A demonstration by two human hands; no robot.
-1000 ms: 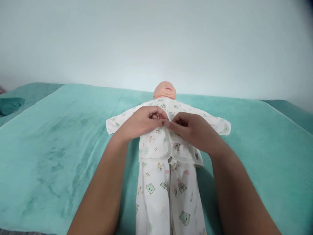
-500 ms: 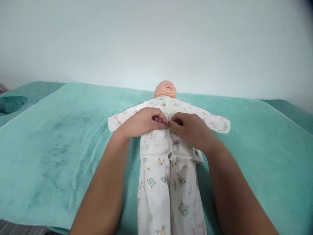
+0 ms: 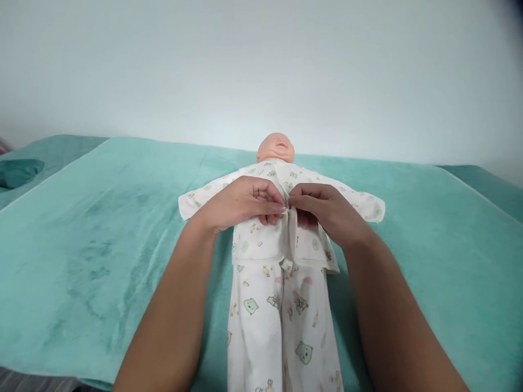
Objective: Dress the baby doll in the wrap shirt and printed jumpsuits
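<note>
A baby doll [image 3: 275, 147] lies on its back, its head toward the wall. It wears a white baby jacket [image 3: 257, 242] printed with small bears, sleeves spread to both sides, and matching trousers [image 3: 261, 326]. My left hand [image 3: 253, 201] pinches the front edge of the jacket at mid-chest between thumb and fingers. Close beside it, my right hand [image 3: 321, 209] grips the opposite front edge. Both edges are lifted a little off the doll where the fingertips nearly meet. Whatever fastener lies between the fingers is too small to make out.
A green towel-like cover [image 3: 102, 245] spreads under the doll across the whole surface. Behind it rises a plain pale wall [image 3: 261, 65]. A folded green bundle [image 3: 20, 173] sits at the far left. Dark floor [image 3: 32, 381] shows at the lower left corner.
My right hand has shifted slightly and its fingers have changed their hold. The jacket's front edges are now raised and drawn up between both hands, with a fold below them.
</note>
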